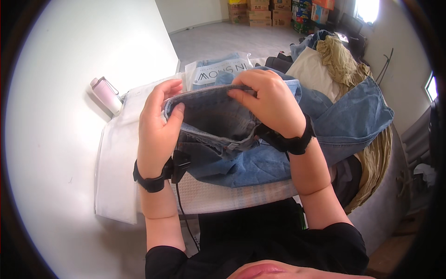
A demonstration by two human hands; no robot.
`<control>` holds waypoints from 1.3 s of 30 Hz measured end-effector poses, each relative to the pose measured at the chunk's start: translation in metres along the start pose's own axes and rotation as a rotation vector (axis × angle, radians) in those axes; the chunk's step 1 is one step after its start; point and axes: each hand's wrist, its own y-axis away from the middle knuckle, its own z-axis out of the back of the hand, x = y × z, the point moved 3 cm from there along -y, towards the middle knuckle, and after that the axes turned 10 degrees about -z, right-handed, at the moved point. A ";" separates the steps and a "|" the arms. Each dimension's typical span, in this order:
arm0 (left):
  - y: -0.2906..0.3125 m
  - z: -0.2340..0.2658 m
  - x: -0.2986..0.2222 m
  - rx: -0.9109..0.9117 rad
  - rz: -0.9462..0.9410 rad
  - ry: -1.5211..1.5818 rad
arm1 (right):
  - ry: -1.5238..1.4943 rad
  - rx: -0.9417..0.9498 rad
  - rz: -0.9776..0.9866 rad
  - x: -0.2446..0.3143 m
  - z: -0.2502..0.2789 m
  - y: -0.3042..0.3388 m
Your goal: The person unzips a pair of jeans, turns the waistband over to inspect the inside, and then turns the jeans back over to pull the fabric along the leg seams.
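A pair of blue jeans [246, 168] is held up above the covered table, its waist opening facing me. My left hand [155, 121] grips the left end of the waistband, thumb on the inner side and fingers outside. On the far edge of the waistband, my right hand [274, 100] pinches the denim between thumb and fingers. The near waistband edge sags below, so the dark inside shows. Black straps with small devices circle both wrists, and a cable hangs from the left one.
Behind the jeans lies a printed clear plastic bag [220, 72] with denim inside. More blue denim [357, 114] and olive cloth [341, 56] pile up at right. A pink-white bottle [106, 95] stands at the left by a white wall. Cardboard boxes [260, 14] are stacked far back.
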 end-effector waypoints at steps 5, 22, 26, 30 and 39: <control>-0.001 0.002 -0.007 0.029 -0.093 -0.156 | 0.004 -0.092 -0.068 -0.010 0.004 -0.001; 0.004 0.004 -0.004 0.143 -0.013 -0.049 | 0.048 -0.179 0.043 0.002 0.021 0.006; 0.001 0.010 0.011 0.071 -0.013 -0.071 | -0.048 0.272 -0.136 0.020 0.024 0.013; -0.007 0.006 0.026 -0.002 0.011 -0.009 | 0.001 0.292 0.194 0.005 0.003 0.018; -0.007 0.006 0.047 -0.034 0.250 0.242 | 0.104 0.503 0.204 0.025 -0.027 0.033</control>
